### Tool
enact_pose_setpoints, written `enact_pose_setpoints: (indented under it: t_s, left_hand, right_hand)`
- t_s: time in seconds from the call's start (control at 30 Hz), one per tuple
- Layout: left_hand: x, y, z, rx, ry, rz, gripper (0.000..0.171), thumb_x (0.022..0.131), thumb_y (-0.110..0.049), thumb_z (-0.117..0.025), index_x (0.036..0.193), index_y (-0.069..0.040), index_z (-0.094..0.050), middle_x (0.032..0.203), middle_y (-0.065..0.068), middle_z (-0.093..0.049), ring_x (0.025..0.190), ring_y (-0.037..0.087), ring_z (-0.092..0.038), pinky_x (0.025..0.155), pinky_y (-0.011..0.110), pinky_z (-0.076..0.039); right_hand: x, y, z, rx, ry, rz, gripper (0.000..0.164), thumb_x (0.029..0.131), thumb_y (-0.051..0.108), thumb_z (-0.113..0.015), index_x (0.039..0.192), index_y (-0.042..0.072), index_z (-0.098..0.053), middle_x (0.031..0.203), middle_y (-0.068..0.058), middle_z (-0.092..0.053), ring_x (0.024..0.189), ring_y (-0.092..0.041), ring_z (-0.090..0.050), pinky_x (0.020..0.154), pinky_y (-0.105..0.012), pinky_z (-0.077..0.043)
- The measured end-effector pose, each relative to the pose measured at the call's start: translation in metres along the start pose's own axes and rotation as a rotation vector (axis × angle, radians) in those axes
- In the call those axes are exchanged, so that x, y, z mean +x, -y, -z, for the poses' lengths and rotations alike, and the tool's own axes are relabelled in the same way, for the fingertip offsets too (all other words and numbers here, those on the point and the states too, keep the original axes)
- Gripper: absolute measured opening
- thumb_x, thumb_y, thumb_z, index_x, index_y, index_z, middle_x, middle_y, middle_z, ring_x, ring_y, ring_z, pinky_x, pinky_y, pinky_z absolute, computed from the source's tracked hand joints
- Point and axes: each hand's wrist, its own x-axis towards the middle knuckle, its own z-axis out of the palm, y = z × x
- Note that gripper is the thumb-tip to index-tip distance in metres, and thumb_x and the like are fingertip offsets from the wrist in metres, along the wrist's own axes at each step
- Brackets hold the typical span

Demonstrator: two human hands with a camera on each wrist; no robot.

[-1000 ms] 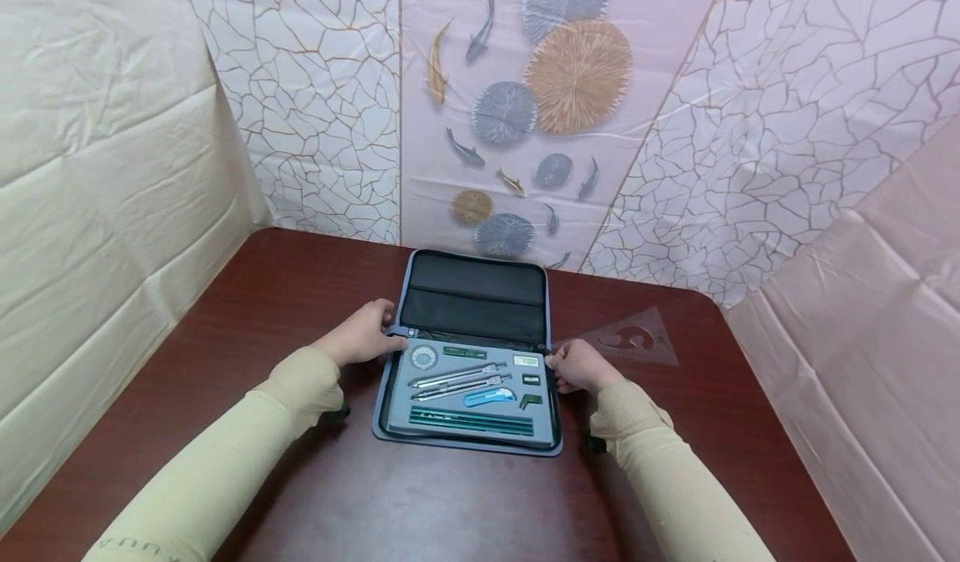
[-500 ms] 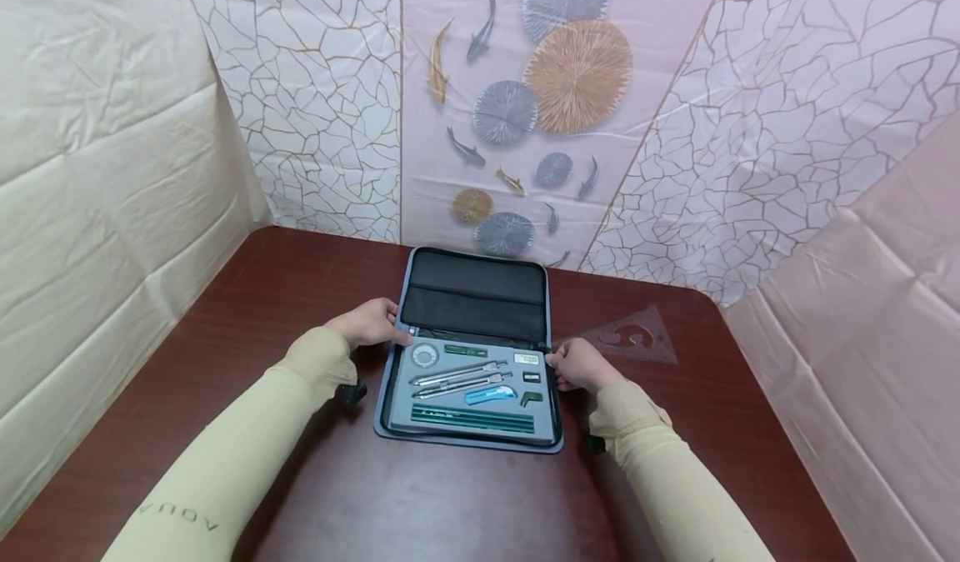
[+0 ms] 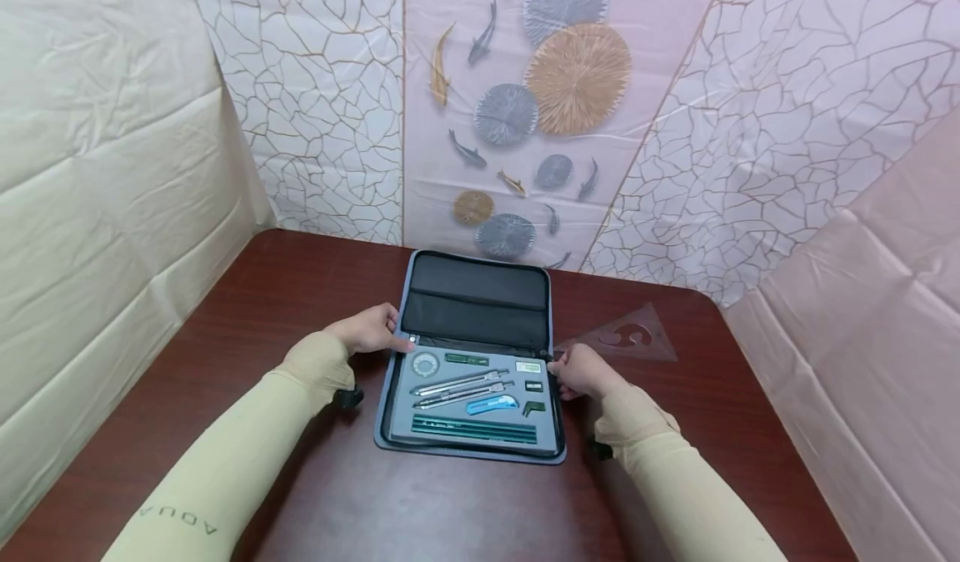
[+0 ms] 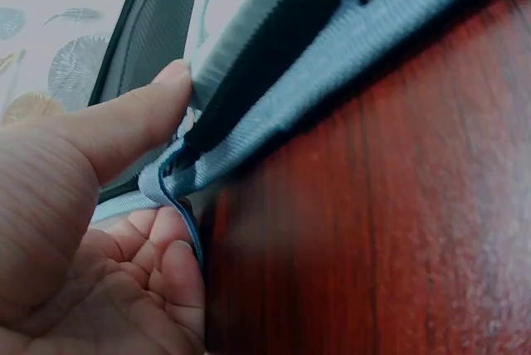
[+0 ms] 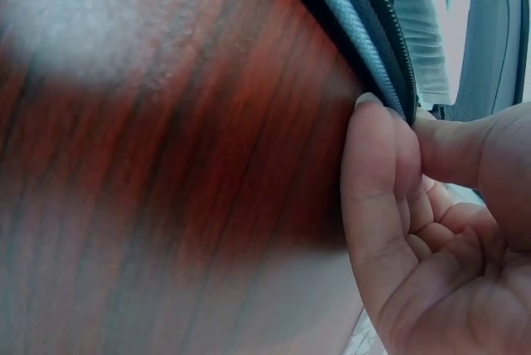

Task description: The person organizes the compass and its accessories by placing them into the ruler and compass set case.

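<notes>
An unfolded blue-grey zip case lies on the table, its black-lined lid at the far side. Its grey tray carries two compasses, a blue utility knife, dark green pencils, a white eraser, a small dark sharpener and a round dial-like piece. My left hand holds the case's left side by the hinge, thumb on top, fingers curled below beside a fabric loop. Opposite, my right hand pinches the zipped rim between thumb and fingers.
A clear set square with curved cut-outs lies to the right of the case, partly behind my right hand. The reddish-brown table meets patterned cloth at the back and pale cloth on both sides.
My left hand and forearm have shifted right, the thumb reaching further over the tray corner. The case's near edge sits slightly lower in the head view. My right hand has barely moved.
</notes>
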Motion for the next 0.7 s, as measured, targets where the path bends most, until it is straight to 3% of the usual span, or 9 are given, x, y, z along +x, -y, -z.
enact_pose_setpoints:
  t_s: [0.17,0.27,0.43,0.53,0.7]
  left_hand:
    - [-0.003,0.003,0.002,-0.01,0.002,-0.005,0.052,0.08,-0.024,-0.081,0.106,-0.002,-0.043,0.084,0.008,-0.042,0.074,0.02,-0.042,0.065,0.031,-0.036]
    - [-0.004,0.003,0.003,-0.016,0.0,-0.011,0.052,0.08,-0.025,-0.081,0.106,-0.002,-0.043,0.087,0.009,-0.041,0.08,0.022,-0.042,0.068,0.033,-0.036]
    - [-0.001,0.006,0.003,-0.021,0.005,-0.027,0.053,0.079,-0.026,-0.082,0.106,-0.003,-0.042,0.092,0.01,-0.042,0.085,0.023,-0.042,0.07,0.033,-0.036]
    - [0.002,0.008,0.003,-0.016,0.01,-0.021,0.054,0.079,-0.027,-0.083,0.106,-0.003,-0.042,0.092,0.009,-0.042,0.083,0.022,-0.042,0.068,0.032,-0.036]
    - [0.003,0.007,0.003,-0.01,0.01,-0.005,0.054,0.078,-0.027,-0.083,0.105,-0.004,-0.043,0.091,0.009,-0.042,0.08,0.022,-0.042,0.066,0.031,-0.036]
  right_hand:
    - [0.003,0.004,0.002,-0.034,0.036,0.011,0.03,0.097,0.017,-0.06,0.072,0.003,-0.055,0.074,-0.013,-0.059,0.062,-0.022,-0.061,0.058,-0.033,-0.055]
    - [0.008,0.003,0.015,-0.066,0.045,0.083,0.026,0.097,0.02,-0.061,0.08,0.001,-0.058,0.079,-0.014,-0.061,0.064,-0.023,-0.062,0.059,-0.034,-0.055]
    - [0.022,-0.017,0.055,-0.253,-0.111,0.26,0.027,0.096,0.028,-0.063,0.1,0.002,-0.056,0.092,-0.015,-0.061,0.079,-0.026,-0.058,0.069,-0.04,-0.05]
    - [0.031,-0.033,0.077,-0.355,-0.177,0.291,0.044,0.093,0.032,-0.066,0.117,-0.003,-0.052,0.11,-0.023,-0.057,0.096,-0.035,-0.055,0.082,-0.05,-0.046]
    - [0.042,-0.055,0.1,-0.417,-0.148,0.3,0.078,0.088,0.037,-0.072,0.139,-0.01,-0.037,0.133,-0.038,-0.039,0.12,-0.054,-0.039,0.096,-0.063,-0.035]
